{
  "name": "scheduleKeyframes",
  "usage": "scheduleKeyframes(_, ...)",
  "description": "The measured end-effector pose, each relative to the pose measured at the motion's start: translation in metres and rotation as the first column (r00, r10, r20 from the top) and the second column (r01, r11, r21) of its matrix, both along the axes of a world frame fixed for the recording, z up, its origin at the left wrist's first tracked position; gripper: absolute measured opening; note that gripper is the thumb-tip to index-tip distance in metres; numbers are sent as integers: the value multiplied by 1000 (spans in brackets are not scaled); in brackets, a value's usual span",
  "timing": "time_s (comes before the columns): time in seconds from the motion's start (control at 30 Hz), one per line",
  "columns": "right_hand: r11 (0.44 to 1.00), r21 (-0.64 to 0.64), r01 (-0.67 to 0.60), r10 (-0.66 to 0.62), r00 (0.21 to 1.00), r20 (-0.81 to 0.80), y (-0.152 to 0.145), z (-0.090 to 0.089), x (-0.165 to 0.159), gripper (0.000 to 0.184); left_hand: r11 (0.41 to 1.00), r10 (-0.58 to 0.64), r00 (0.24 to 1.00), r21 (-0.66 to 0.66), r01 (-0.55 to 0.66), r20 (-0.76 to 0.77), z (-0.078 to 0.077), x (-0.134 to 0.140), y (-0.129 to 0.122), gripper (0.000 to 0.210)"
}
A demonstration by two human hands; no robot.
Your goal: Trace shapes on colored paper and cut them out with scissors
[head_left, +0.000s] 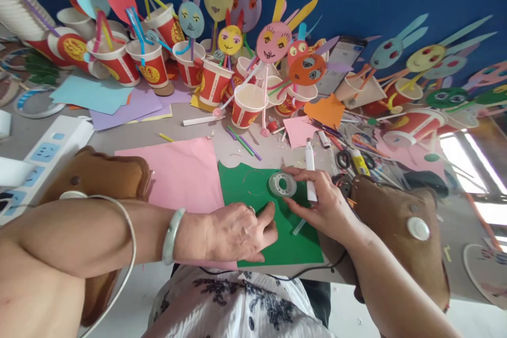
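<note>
Green paper (249, 251) lies in front of me, overlapping a sheet of pink paper (178, 174). A faint round outline (255, 182) shows on the green paper. My right hand (330, 203) grips a clear tape roll (282, 185) between thumb and forefinger, flat on the green paper. A white marker (310, 156) stands up against the same hand's fingers. My left hand (241, 232) rests on the green paper with its fingers curled, just below left of the roll; anything under them is hidden. A small pale strip (299, 227) lies near my right thumb.
Paper cups (247, 108) with paper-faced rabbit figures line the back of the table. Pens, scissors (344, 158) and a yellow glue stick (360, 162) crowd the right. A white power strip (43, 153) stands left. Brown cushions (396, 222) lie under both arms.
</note>
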State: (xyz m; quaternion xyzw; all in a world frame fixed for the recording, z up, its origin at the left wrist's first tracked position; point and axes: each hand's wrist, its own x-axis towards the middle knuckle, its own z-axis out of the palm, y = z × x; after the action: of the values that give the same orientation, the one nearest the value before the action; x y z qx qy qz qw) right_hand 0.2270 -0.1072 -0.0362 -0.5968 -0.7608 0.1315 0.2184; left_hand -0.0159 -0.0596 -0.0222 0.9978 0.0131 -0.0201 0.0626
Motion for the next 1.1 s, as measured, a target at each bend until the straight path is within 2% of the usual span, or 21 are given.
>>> scheduleKeyframes(0.23,1000,-12,-20,20,1000,24,4,-2,0,31,1000,21,1000,22,-21,23,-6,5,1,68)
scheduleKeyframes(0.4,1000,-22,-20,20,1000,23,4,-1,-1,29,998,6,1000,58,-7,23,-6,4,1,63)
scheduleKeyframes(0.73,999,-9,-42,43,998,45,5,-2,2,27,998,63,998,30,-63,3,-8,6,1,64)
scheduleKeyframes(1.1,997,-74,-21,22,1000,6,6,4,2,28,998,64,997,0,-64,-32,-5,8,3,64)
